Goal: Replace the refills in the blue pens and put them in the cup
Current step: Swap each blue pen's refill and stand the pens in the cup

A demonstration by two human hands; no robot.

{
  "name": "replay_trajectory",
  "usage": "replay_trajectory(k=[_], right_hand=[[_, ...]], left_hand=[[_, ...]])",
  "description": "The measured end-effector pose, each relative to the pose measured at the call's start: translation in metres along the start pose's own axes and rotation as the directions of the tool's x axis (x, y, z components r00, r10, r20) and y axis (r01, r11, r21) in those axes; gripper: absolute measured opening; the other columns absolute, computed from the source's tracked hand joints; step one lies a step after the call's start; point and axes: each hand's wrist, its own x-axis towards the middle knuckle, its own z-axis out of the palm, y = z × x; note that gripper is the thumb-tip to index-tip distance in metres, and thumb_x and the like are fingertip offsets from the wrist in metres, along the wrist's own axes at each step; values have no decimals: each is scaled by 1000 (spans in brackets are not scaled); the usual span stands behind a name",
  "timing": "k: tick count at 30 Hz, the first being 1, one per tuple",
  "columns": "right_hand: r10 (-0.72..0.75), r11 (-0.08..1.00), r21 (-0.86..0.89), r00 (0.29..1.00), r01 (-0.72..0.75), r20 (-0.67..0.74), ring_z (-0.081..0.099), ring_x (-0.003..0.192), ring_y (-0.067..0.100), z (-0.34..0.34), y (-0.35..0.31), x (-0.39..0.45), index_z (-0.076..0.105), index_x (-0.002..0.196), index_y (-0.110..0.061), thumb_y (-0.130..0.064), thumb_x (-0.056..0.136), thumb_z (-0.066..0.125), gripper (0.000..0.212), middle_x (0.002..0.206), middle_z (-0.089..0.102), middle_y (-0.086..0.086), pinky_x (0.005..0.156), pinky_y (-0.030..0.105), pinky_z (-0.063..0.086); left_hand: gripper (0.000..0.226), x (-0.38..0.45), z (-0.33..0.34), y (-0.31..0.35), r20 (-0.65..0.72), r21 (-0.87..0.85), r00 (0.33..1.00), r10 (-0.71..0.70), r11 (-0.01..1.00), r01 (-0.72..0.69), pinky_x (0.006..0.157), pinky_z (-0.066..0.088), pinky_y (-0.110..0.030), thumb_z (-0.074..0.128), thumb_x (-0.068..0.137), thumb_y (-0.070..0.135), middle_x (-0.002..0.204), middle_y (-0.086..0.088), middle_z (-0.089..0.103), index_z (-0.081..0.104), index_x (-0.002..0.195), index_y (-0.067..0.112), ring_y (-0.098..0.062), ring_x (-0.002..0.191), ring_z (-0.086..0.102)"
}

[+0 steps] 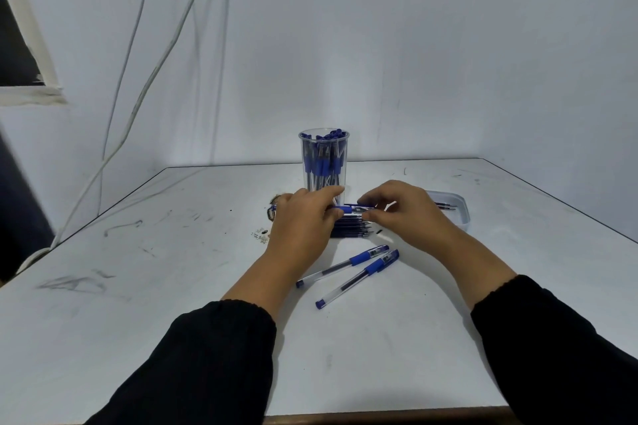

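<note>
Both hands, left [303,217] and right [404,207], pinch 1 blue pen [347,209] just before the cup [324,162]; twist gently, keep it level.

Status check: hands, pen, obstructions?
Both hands, left and right, grip one blue pen. Cup behind, nearly full. Two pens waiting. Nothing blocking.

**Both hands raised, fingers curled**

Both forearms reach forward in black sleeves. The left hand [303,217], knuckles up, grips a pen [347,209] at its near end. The right hand [404,210] pinches the same pen's other end between thumb and fingertips.
</note>
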Motion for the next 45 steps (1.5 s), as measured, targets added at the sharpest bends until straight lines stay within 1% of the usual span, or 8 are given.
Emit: replay_trajectory(k=[12,16,21,27,33,39,42,45], right_hand=[[124,968,218,992,-121,1,67,88,15,3,-7,0,71,77,-32,-2,79,73,30,81,72,-8,89,42,55],[103,972,214,995,-99,-6,66,89,13,3,-10,0,70,75,-34,-2,80,73,33,82,72,-9,88,38,55],[106,947,308,994,-95,-21,68,84,13,2,-8,-1,73,77,-29,1,77,74,29,79,73,-7,85,34,56],[192,743,666,974,-62,-124,70,80,24,0,-6,2,70,91,-12,1,80,71,17,79,74,5,78,33,60],[345,573,798,829,186,-440,71,72,19,-26,-18,23,64,91,-13,1,84,69,16,73,72,5,70,27,57],[166,801,510,703,313,-691,70,79,19,-50,-57,89,66,85,-26,-9,81,69,18,76,71,-2,77,36,58],[38,898,357,762,258,-646,68,82,16,-44,-70,119,66,81,-33,-14,77,68,19,76,70,-9,84,39,55],[-27,956,237,858,172,-513,67,87,16,-27,-75,136,72,95,-18,-10,82,67,17,87,71,-1,88,33,53]], left_hand=[[25,-5,-10,16,91,-45,989,-113,992,117,96,34,-35,40,100,26,103,0,64,48,124,23,-14,90,33],[25,-5,-11,16,126,-74,985,-118,989,127,96,39,-40,39,101,26,80,8,51,47,124,20,-22,93,49],[24,-4,-13,15,105,-40,991,-86,995,90,92,30,-32,39,101,29,103,0,65,51,120,22,-14,87,33],[39,4,-13,7,-9,112,1000,12,994,-10,93,29,-33,51,90,51,104,5,67,52,121,27,-17,95,53],[52,25,-8,-30,-175,77,975,-134,986,149,91,29,-35,55,87,54,108,5,62,48,130,25,-19,108,48],[82,54,11,-40,-58,-125,950,-306,947,297,102,31,-42,58,78,65,132,-4,53,31,143,23,-25,123,43],[86,62,23,-43,27,-159,949,-315,936,315,101,34,-42,62,77,63,135,-5,52,23,145,28,-29,122,48],[79,61,28,-48,7,-165,957,-291,943,289,101,35,-42,63,81,54,132,-2,56,22,143,29,-27,118,52]])
